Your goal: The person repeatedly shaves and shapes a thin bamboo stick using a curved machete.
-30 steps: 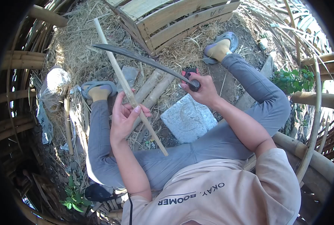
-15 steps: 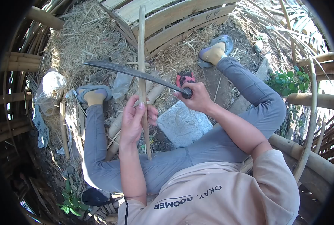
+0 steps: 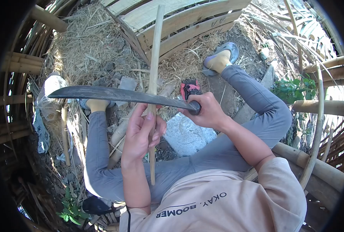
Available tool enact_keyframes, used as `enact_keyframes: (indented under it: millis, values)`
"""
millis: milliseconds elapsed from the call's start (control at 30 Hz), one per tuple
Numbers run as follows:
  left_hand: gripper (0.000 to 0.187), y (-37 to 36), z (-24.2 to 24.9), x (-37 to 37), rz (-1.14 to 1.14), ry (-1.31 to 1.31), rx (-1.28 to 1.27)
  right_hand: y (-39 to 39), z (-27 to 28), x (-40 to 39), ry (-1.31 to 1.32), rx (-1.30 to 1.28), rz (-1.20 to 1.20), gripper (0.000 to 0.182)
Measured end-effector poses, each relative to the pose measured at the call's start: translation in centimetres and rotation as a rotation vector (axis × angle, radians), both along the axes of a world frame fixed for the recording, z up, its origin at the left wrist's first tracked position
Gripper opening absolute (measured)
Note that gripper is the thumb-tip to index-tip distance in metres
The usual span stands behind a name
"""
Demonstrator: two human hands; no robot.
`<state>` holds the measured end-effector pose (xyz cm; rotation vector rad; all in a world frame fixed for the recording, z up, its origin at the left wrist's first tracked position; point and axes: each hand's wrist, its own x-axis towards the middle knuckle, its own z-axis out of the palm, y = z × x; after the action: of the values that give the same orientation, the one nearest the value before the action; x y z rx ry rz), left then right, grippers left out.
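My left hand (image 3: 144, 129) is closed around the lower part of a long pale bamboo strip (image 3: 155, 58), thumb along its near face. The strip points away from me, its lower end over my thigh. In my right hand (image 3: 207, 112) is the handle of a machete (image 3: 110, 94). Its long dark curved blade points left and crosses over the strip just beyond my left fingertips. A grey stone block (image 3: 189, 133) lies on the ground between my legs, below the right hand. A red and black object (image 3: 190, 88) sits beyond the machete handle.
A slatted wooden crate (image 3: 187, 31) stands ahead, with straw (image 3: 79, 42) on the ground around it. Bamboo poles (image 3: 313, 154) border the right side. A clear plastic bag (image 3: 56, 87) hangs at the left, near green leaves (image 3: 73, 208) lower down.
The machete has come closer to me and its blade lies more level, its tip further left and lower. The strip has shifted right and toward me, its lower end now further down.
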<state>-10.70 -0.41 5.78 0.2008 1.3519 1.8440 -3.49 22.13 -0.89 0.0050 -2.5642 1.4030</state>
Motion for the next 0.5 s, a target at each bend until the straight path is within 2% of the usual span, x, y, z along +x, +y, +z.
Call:
enact_keyframes:
  millis: [100,133,233,267,367,500]
  values:
    - [0.024,1.2,-1.7,1.8,0.053,0.169,-0.090,0.1,0.1,0.4,-0.010,0.059,0.024,0.022]
    - [0.024,0.7,-1.6,1.7,-0.006,0.012,-0.098,0.2,0.1,0.4,-0.019,0.085,0.033,0.021]
    - [0.024,0.9,-3.4,3.2,0.140,-0.174,-0.057,0.1,-0.4,0.5,-0.125,0.180,0.066,0.022]
    - [0.028,1.5,-3.9,3.6,0.208,-0.116,-0.158,0.1,-0.9,0.6,-0.122,0.211,0.062,0.023]
    - [0.031,1.6,-5.7,3.3,0.248,-0.109,-0.241,0.2,-2.0,0.2,-0.139,0.287,0.067,0.026]
    - [0.033,1.6,-6.9,2.4,0.282,-0.144,-0.235,0.2,-2.7,-0.2,-0.259,0.304,0.061,0.027]
